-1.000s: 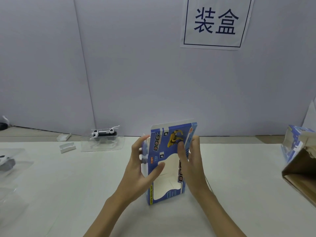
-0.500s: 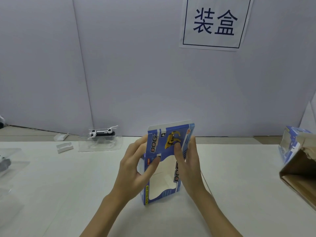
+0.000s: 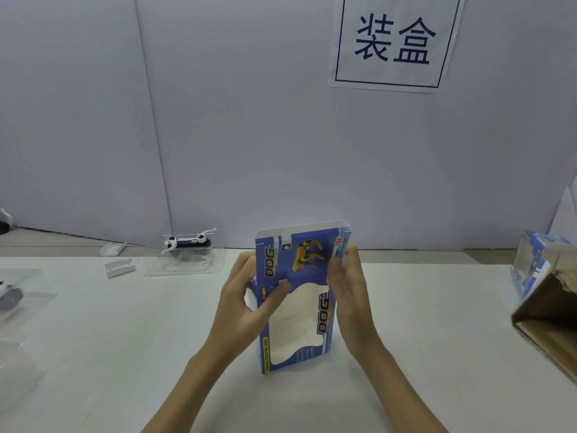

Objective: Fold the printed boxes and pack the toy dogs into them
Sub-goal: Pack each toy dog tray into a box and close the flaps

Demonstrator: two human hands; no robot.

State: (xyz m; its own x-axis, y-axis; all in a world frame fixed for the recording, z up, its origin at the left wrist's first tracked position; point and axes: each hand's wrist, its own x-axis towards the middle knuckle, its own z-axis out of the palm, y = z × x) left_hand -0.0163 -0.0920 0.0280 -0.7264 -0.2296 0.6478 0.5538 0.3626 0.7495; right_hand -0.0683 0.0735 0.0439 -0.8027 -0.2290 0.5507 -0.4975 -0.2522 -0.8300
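Both hands (image 3: 246, 304) (image 3: 348, 295) grip the upright printed box (image 3: 296, 267) between them.

blue printed box (image 3: 299, 295) upright on table, toy dog (image 3: 187, 243) far left.

The work surface was a white table (image 3: 421, 323) set against a pale wall. At its far left side stood a clear plastic tray (image 3: 184, 262) holding a black-and-white toy dog (image 3: 187, 242). Two small white plastic pieces (image 3: 120, 267) lay just left of the tray. More clear plastic packaging (image 3: 18, 307) lay at the left edge. A brown cardboard carton (image 3: 549, 320) rested at the right edge.
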